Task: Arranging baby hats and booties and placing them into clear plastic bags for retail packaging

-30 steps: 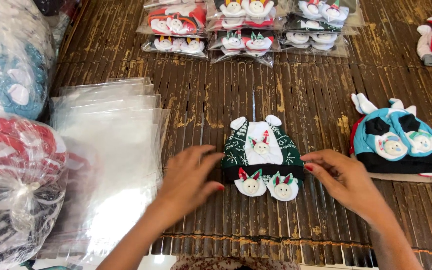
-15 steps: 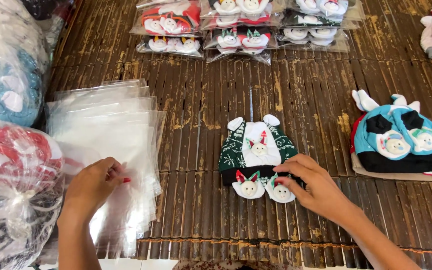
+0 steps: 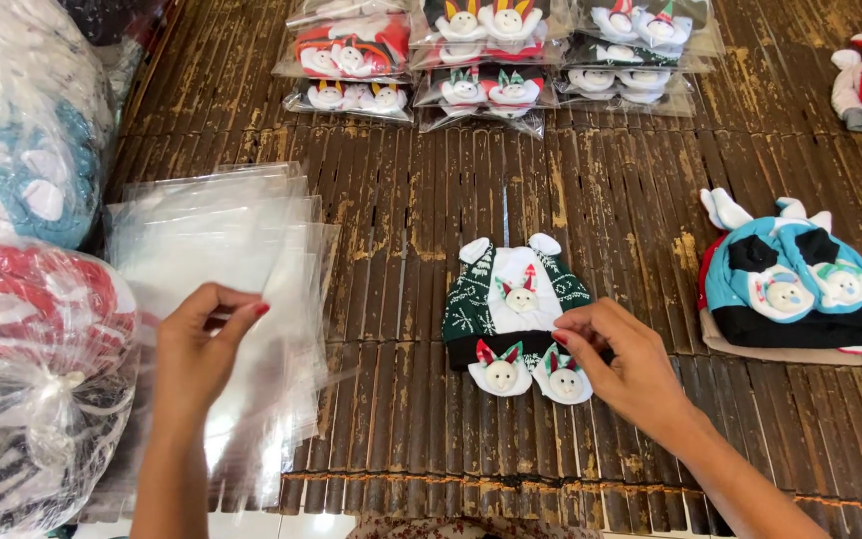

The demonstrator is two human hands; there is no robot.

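Green-and-white knitted baby hat (image 3: 514, 299) lay flat on the dark slatted bamboo surface (image 3: 401, 230), with two small matching booties (image 3: 532, 373) at its lower edge. Right hand (image 3: 623, 367) rested on the hat's right lower edge, fingertips pinched on the knit. Left hand (image 3: 202, 351), well apart, pinched the top sheet of the clear plastic bag stack (image 3: 221, 260); a blue hat pile (image 3: 795, 289) lay to the right.
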